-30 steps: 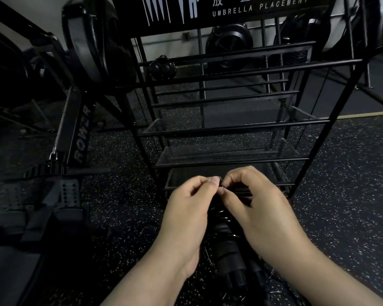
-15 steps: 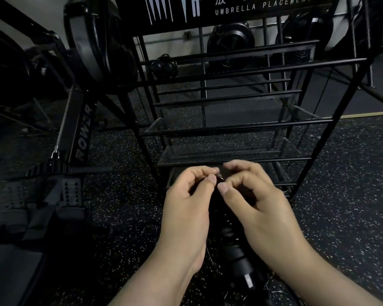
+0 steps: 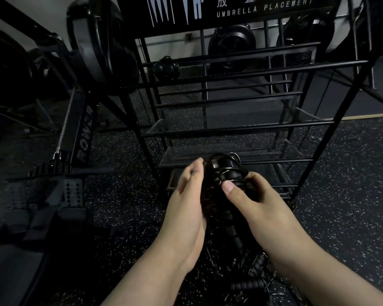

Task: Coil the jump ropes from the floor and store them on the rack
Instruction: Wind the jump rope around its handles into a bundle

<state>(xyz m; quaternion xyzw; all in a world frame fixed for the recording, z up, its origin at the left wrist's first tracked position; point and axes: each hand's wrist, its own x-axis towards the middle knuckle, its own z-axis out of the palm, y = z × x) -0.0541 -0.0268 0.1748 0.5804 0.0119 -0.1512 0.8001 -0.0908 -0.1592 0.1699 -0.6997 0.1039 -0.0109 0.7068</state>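
Note:
A coiled black jump rope bundle (image 3: pixel 224 180), its thin wire wound round ribbed black handles, is held upright between both hands low in front of the black metal rack (image 3: pixel 234 129). My right hand (image 3: pixel 252 199) grips the bundle from the right, thumb across its front. My left hand (image 3: pixel 187 195) is blurred; its palm lies against the bundle's left side with the fingers fairly straight. More jump ropes (image 3: pixel 248 274) with ribbed handles and loose wire lie tangled on the floor below my wrists.
The rack has several mesh shelves and horizontal bars, and a sign reading UMBRELLA PLACEMENT on top. A rowing machine (image 3: pixel 80 138) stands to the left. Dark speckled rubber floor (image 3: pixel 345 195) spreads to the right. Round black equipment sits behind the rack.
Both hands stopped pinching the wire at the bundle's top. The left hand opened along its side, the right hand wrapped round it, and the bundle's top now shows, closer to the rack.

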